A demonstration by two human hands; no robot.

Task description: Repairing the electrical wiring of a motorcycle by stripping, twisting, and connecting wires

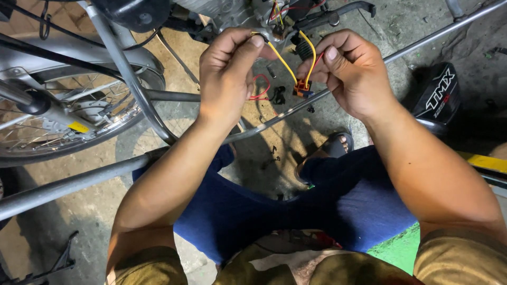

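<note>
Left hand [227, 79] pinches yellow wire [280, 59] near its upper end. Right hand [351, 71] closed on orange connector [302, 87], mostly hidden behind fingers. Wire runs between both hands, just below engine [253, 13], cut off at top. Wheel [68, 111] partly out of view at left.

Yellow wire [282, 60], orange connector [302, 87], mid-air.
</note>
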